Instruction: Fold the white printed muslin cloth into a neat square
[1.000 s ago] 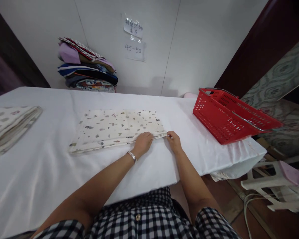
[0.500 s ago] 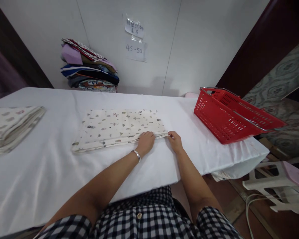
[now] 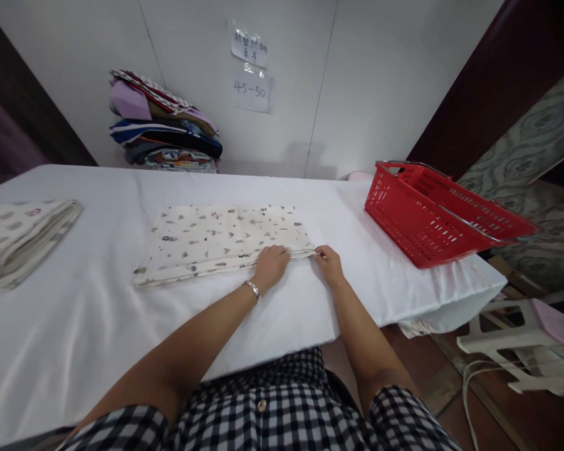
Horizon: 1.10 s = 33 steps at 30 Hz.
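Note:
A folded cream cloth (image 3: 225, 235) printed with small plants and figures lies flat on the white-covered table (image 3: 98, 338). My left hand (image 3: 271, 265), with a silver bracelet at the wrist, is closed over the cloth's near edge, right of its middle; the fingertips are partly hidden. At the near right corner, my right hand (image 3: 328, 265) pinches the layered edge between thumb and fingers. Another folded cloth (image 3: 23, 235), cream with grey shapes, lies at the far left, apart from both hands.
A red plastic basket (image 3: 418, 219) with metal handles stands at the table's right end. Behind the table, a stack of folded fabrics (image 3: 169, 134) rests near the wall, with paper signs (image 3: 251, 91) taped above. A white stool (image 3: 512, 344) stands at lower right.
The view has shifted very slightly. Both hands keep the same places on the cloth's near edge, and the cloth looks the same.

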Each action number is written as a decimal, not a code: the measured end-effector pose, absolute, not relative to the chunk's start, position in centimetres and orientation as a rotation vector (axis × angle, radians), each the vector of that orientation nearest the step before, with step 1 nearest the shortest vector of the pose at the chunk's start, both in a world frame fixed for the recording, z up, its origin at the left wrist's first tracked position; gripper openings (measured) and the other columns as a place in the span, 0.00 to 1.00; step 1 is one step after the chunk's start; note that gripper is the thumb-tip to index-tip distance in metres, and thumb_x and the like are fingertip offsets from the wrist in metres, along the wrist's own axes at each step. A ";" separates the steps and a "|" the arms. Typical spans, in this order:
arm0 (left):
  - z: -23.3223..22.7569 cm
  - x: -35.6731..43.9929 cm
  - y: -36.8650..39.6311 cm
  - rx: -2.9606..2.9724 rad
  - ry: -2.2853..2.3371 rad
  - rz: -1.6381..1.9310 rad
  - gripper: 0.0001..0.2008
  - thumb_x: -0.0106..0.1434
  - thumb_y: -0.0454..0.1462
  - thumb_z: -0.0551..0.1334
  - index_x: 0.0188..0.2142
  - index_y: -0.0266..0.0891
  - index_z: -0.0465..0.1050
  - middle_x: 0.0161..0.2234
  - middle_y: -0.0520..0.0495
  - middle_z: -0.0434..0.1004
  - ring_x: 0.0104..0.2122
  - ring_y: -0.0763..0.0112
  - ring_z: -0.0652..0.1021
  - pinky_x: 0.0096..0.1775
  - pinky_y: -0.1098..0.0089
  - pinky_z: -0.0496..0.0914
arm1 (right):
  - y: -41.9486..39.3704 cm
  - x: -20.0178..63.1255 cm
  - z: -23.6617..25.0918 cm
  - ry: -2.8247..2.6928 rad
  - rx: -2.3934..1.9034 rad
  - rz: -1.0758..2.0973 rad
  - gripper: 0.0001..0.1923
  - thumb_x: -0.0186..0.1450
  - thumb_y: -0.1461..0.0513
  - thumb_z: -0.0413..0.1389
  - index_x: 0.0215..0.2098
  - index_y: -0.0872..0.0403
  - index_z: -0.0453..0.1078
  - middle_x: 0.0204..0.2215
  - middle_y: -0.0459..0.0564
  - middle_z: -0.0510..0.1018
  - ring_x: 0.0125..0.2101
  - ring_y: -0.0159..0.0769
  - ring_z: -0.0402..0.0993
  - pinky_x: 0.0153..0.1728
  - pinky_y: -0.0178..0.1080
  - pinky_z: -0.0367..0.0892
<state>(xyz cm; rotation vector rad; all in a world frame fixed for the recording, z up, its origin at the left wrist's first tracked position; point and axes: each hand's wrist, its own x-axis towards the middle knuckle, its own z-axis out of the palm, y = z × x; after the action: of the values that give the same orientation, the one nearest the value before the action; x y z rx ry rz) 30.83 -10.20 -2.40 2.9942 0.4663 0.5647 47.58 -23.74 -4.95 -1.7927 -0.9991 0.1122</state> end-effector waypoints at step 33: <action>-2.6 30.3 -10.8 3.168 0.220 0.640 0.14 0.66 0.28 0.47 0.33 0.37 0.70 0.44 0.43 0.71 0.43 0.63 0.68 0.45 0.61 0.60 | -23.8 47.4 -4.9 -0.998 -1.854 0.090 0.08 0.58 0.56 0.52 0.33 0.50 0.69 0.33 0.45 0.73 0.31 0.35 0.67 0.38 0.38 0.64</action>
<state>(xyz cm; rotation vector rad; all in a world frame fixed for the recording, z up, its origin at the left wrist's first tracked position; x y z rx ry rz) 30.28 -10.75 -2.61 3.1681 0.2197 0.6399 47.38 -23.84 -4.86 -1.8543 -0.9980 0.0904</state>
